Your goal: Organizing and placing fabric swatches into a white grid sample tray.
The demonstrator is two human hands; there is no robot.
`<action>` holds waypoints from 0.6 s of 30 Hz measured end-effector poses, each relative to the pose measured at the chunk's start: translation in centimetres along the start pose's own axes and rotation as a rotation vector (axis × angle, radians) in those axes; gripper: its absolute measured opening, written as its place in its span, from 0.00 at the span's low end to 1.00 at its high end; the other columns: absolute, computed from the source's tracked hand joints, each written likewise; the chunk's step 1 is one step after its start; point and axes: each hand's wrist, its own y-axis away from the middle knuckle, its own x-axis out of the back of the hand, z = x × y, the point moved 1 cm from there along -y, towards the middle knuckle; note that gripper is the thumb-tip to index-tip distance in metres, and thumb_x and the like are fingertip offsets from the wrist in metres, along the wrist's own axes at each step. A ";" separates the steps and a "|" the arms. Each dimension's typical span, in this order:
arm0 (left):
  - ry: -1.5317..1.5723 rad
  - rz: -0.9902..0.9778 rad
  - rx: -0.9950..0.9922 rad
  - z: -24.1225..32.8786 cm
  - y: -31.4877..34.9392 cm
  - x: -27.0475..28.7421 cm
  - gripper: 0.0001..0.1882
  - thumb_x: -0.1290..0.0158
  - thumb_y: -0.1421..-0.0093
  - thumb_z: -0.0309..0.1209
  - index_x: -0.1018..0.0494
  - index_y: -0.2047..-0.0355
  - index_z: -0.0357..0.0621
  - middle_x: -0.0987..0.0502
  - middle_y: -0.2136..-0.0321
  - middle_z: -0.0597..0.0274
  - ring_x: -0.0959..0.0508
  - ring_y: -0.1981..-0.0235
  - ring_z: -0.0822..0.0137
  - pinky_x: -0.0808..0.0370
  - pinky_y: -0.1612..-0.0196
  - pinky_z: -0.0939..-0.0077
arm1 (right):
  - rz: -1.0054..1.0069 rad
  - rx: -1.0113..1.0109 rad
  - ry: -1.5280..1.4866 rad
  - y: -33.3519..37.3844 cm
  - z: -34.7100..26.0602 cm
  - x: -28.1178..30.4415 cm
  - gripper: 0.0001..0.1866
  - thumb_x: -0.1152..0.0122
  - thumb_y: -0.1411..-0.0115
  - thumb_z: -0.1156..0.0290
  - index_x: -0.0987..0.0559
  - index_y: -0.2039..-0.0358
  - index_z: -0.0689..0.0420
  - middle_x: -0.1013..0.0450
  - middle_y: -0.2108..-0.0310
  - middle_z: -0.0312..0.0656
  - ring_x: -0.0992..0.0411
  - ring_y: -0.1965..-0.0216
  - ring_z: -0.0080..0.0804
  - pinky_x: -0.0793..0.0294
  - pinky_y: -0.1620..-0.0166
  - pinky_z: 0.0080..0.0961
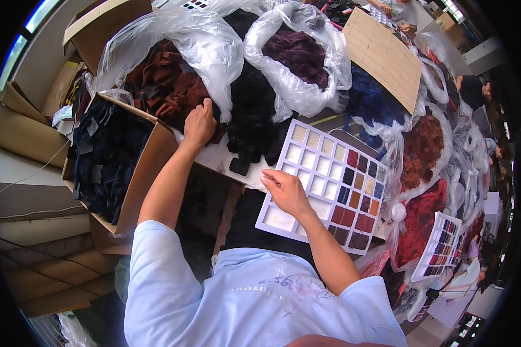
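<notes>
My left hand (pixel 199 125) is at the near edge of a pile of rust-brown fabric pieces (pixel 167 81) in a clear plastic bag. Its fingers are curled, and what they grip is hidden. Over the left side of a white compartment tray (pixel 359 250) is my right hand (pixel 288 192), thumb and fingers pressed together; anything between them is too small to make out. Fabric swatches in red, brown, blue, grey and orange fill the tray's right-hand compartments. Pale bottoms show in the left-hand ones. The tray lies tilted close to my body.
At left stands a cardboard box (pixel 150 151) of dark navy pieces (pixel 107 153). Black fluffy material (pixel 250 110) and a bag of purple material (pixel 295 56) lie ahead. A cardboard sheet (pixel 383 55) covers blue material. Another swatch tray (pixel 440 247) is at right; people work beyond.
</notes>
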 end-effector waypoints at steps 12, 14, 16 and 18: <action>0.306 0.193 0.197 -1.0 2.0 3.5 0.19 0.42 0.49 0.28 0.33 0.57 0.42 0.21 0.71 0.39 0.20 0.67 0.39 0.24 0.62 0.54 | -0.059 -0.118 -0.072 -0.9 0.4 -1.7 0.17 0.38 0.35 0.66 0.20 0.50 0.62 0.19 0.60 0.49 0.20 0.62 0.34 0.22 0.56 0.27; 0.385 0.163 0.155 1.2 3.5 4.7 0.18 0.42 0.48 0.27 0.33 0.57 0.40 0.22 0.72 0.42 0.20 0.69 0.47 0.23 0.64 0.59 | -0.067 -0.186 -0.110 -1.9 0.7 -2.3 0.18 0.39 0.35 0.65 0.21 0.49 0.62 0.19 0.61 0.47 0.20 0.62 0.32 0.22 0.57 0.27; 0.665 0.031 0.212 3.3 5.2 5.3 0.17 0.41 0.47 0.25 0.32 0.57 0.38 0.23 0.73 0.52 0.20 0.72 0.62 0.22 0.68 0.68 | -0.038 -0.263 -0.383 -3.1 1.9 -4.2 0.22 0.39 0.33 0.63 0.25 0.44 0.63 0.20 0.62 0.43 0.21 0.63 0.30 0.22 0.58 0.26; 1.086 -0.155 0.369 6.0 7.5 5.1 0.13 0.42 0.44 0.21 0.31 0.59 0.36 0.26 0.70 0.64 0.23 0.72 0.75 0.21 0.71 0.79 | 0.035 -0.394 -0.587 -3.9 -0.3 -4.0 0.24 0.40 0.33 0.62 0.27 0.42 0.64 0.20 0.62 0.42 0.22 0.63 0.29 0.23 0.58 0.26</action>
